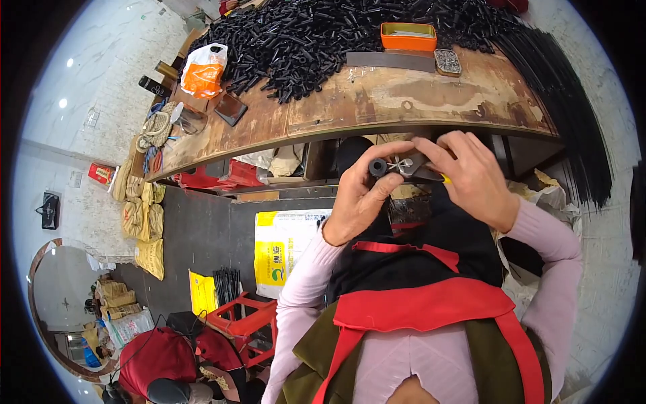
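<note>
Left hand (360, 195) pinches short black cylindrical plastic tube (378, 167) between thumb and fingers, open end facing the camera. Right hand (471, 176) grips small dark metal pliers (412, 165), tip just right of the tube, long axis level. Both hands equally near. Black tube heap (316, 40) well beyond.

The single head-worn fisheye looks steeply down from close above the wooden workbench (417, 101), its near edge crossing the upper frame.
</note>
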A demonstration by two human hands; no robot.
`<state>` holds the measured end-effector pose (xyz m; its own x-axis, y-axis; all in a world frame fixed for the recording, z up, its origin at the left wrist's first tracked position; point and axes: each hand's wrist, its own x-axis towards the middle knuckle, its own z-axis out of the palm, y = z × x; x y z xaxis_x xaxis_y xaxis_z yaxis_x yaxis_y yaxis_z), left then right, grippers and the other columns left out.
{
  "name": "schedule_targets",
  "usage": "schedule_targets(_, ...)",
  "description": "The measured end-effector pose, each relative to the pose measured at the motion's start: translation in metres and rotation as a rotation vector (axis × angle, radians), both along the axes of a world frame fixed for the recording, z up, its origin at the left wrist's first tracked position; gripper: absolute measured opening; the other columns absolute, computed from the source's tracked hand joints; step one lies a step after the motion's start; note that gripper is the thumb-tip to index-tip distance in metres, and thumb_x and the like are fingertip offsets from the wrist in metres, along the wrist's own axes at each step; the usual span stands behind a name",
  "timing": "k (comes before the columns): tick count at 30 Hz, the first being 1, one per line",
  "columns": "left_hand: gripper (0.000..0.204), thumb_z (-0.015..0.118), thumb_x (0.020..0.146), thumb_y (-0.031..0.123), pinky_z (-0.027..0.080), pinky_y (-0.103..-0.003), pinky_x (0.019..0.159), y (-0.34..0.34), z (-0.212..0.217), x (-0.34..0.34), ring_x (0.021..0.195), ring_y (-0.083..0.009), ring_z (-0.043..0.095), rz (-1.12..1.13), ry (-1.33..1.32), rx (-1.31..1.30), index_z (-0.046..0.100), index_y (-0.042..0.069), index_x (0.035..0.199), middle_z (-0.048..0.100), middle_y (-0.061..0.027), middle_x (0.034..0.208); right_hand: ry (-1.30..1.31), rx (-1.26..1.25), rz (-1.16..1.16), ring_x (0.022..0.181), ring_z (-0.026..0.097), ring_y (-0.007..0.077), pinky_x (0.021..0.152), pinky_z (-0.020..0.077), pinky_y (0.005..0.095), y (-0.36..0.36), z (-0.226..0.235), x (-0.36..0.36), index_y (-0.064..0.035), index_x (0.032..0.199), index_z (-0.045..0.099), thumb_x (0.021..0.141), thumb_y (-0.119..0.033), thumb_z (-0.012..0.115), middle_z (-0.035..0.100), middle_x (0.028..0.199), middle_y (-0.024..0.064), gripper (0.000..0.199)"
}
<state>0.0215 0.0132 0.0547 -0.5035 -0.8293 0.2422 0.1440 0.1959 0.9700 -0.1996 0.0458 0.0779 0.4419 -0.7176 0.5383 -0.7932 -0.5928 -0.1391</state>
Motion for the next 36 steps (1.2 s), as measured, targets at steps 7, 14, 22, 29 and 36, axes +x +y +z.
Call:
schedule_targets(7,0.051,0.078,0.081,0.031,0.045,-0.026,0.078,0.01,0.024,0.016,0.085,-0.0101,0.055,-0.287,-0.19,-0.089,0.065,0.002,0.121,0.068,-0.0049,0.109,-0.54,1.805,0.422,0.052,0.062,0.0112,0.046,0.0427,0.0241,0.009,0.063,-0.016,-0.0011,0.115,0.055,0.085,-0.009,0.074,0.056,0.059,0.0018,0.036)
schedule_targets(14,0.037,0.064,0.091,0.008,0.047,-0.027,0.089,-0.005,0.025,0.001,0.1,-0.0115,0.058,-0.193,-0.139,-0.047,0.057,0.001,0.127,0.065,-0.0072,0.113,-0.189,0.176,0.068,0.086,0.061,0.037,0.073,0.0491,0.0386,0.025,0.021,-0.02,0.0008,0.113,0.051,0.082,-0.01,0.07,0.058,0.102,0.0197,0.038)
schedule_targets(22,0.043,0.069,0.089,0.024,0.045,-0.025,0.069,-0.018,0.018,0.006,0.076,-0.0097,0.056,-0.293,-0.112,-0.039,0.061,-0.001,0.123,0.054,-0.0007,0.09,-0.757,1.861,0.282,0.054,0.062,0.0171,0.051,0.0472,0.0311,0.016,0.045,-0.027,0.002,0.117,0.047,0.082,-0.006,0.07,0.058,0.062,0.008,0.043)
schedule_targets(29,0.045,0.062,0.097,0.027,0.046,-0.023,0.071,-0.027,0.008,-0.006,0.08,-0.0129,0.063,-0.142,-0.031,0.031,0.053,-0.004,0.128,0.061,-0.0054,0.089,0.065,-0.03,0.075,0.077,0.063,0.0317,0.069,0.051,0.0372,0.008,0.026,-0.029,0.0033,0.123,0.047,0.085,-0.01,0.069,0.059,0.101,0.0189,0.047)
schedule_targets(36,0.05,0.063,0.095,0.037,0.038,-0.02,0.059,-0.032,0.003,-0.005,0.07,-0.0073,0.054,-0.351,-0.056,-0.048,0.056,-0.001,0.126,0.058,-0.0016,0.085,-0.705,1.831,0.21,0.048,0.06,0.0142,0.046,0.0453,0.0293,0.003,0.043,-0.043,0.0022,0.119,0.047,0.082,-0.009,0.072,0.056,0.059,0.0042,0.046)
